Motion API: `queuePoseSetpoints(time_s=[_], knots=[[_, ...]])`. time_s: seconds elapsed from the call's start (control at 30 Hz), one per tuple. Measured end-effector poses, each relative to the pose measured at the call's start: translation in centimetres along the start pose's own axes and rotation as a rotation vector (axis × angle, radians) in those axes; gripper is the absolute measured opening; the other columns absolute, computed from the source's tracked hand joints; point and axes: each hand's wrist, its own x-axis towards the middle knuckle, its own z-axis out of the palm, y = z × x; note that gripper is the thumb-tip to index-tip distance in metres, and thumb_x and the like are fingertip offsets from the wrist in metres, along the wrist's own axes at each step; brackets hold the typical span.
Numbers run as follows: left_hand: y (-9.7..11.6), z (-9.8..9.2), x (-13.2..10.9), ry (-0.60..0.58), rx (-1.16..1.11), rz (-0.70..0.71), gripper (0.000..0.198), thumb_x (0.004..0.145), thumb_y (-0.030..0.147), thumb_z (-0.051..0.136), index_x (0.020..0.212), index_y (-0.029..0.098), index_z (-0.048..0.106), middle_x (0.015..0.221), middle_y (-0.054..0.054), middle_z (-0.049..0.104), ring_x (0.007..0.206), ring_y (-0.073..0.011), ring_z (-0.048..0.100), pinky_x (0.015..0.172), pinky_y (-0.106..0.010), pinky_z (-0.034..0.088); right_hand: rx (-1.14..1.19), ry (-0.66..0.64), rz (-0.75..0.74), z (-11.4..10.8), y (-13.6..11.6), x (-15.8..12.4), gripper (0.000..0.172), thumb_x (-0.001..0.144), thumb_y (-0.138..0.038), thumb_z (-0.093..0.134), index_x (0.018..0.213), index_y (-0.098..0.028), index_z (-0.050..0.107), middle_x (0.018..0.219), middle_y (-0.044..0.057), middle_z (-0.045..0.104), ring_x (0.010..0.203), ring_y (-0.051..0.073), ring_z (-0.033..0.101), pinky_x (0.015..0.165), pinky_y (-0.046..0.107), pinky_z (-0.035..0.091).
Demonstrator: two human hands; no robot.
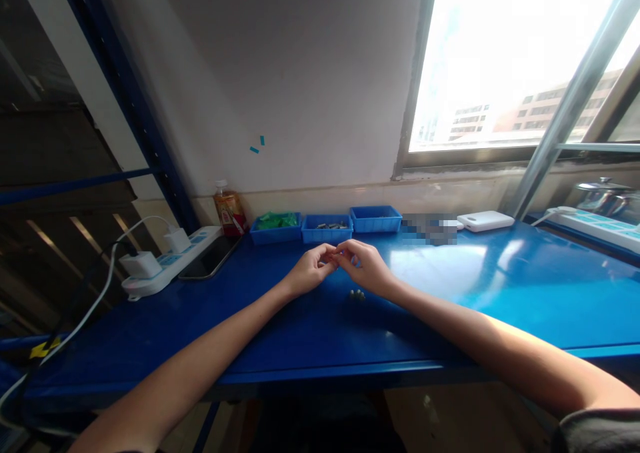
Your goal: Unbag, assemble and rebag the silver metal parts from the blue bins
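Note:
Over the middle of the blue table, my left hand [311,269] and my right hand [367,266] meet at the fingertips. Both are closed in a pinch, and whatever lies between the fingers is too small and hidden to make out. Several small pale metallic pieces [357,294] lie on the table just below my right hand. Behind my hands stands a blue bin [327,235] with small metal parts in it. To its left is a blue bin [277,234] holding green plastic bags, and to its right another blue bin [376,224] whose contents I cannot tell.
A white power strip [173,266] with plugged-in chargers, a dark phone [210,258] and a drink bottle [230,207] occupy the left side of the blue table [280,346]. A white power bank [486,221] lies at the back right, with another power strip [595,225] beyond the metal post.

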Motion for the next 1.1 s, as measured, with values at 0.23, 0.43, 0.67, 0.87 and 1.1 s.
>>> queuePoseSetpoints(time_s=[0.23,0.43,0.67,0.87,1.1], knots=[[1.0,0.0,-0.1,0.012,0.014,0.004,0.029,0.083,0.041,0.058,0.087,0.012,0.062,0.079,-0.004,0.063,0.076,-0.0158,0.058,0.076,-0.028,0.045,-0.073,-0.033,-0.026,-0.3,0.4,-0.1,0.012,0.087,-0.025,0.052,0.095,-0.02,0.06,0.074,0.0,0.06,0.064,0.012,0.055,0.063,0.023,0.042],[1.2,-0.3,-0.1,0.01,0.023,0.008,0.032,0.086,0.041,0.05,0.077,0.012,0.062,0.073,-0.004,0.062,0.072,-0.0163,0.057,0.073,-0.029,0.046,-0.15,-0.047,-0.1,-0.8,-0.1,-0.1,0.017,0.086,-0.02,0.05,0.102,-0.021,0.057,0.082,0.001,0.061,0.069,0.013,0.056,0.063,0.023,0.042],[0.9,-0.3,-0.4,0.01,0.207,0.089,0.042,0.094,0.044,0.034,0.079,0.014,0.059,0.074,-0.005,0.063,0.071,-0.0171,0.06,0.071,-0.029,0.047,-0.149,-0.029,-0.027,-0.4,0.1,0.0,0.01,0.089,-0.025,0.048,0.088,-0.02,0.057,0.077,0.001,0.061,0.067,0.013,0.055,0.063,0.023,0.041],[1.1,-0.2,-1.0,0.147,0.7,0.233,0.026,0.088,0.04,0.054,0.105,0.02,0.054,0.086,-0.003,0.065,0.076,-0.0169,0.061,0.073,-0.028,0.045,-0.138,-0.046,0.042,0.0,0.5,0.0,0.015,0.09,-0.03,0.049,0.08,-0.02,0.056,0.073,0.001,0.061,0.064,0.013,0.054,0.061,0.023,0.039],[0.9,-0.4,-0.8,0.168,0.668,0.236,0.023,0.094,0.036,0.042,0.097,0.019,0.057,0.084,-0.004,0.066,0.079,-0.0178,0.062,0.073,-0.028,0.045,-0.156,-0.027,0.023,-0.3,0.0,0.0,0.013,0.089,-0.033,0.051,0.091,-0.021,0.056,0.073,-0.001,0.059,0.064,0.013,0.054,0.062,0.024,0.041]])
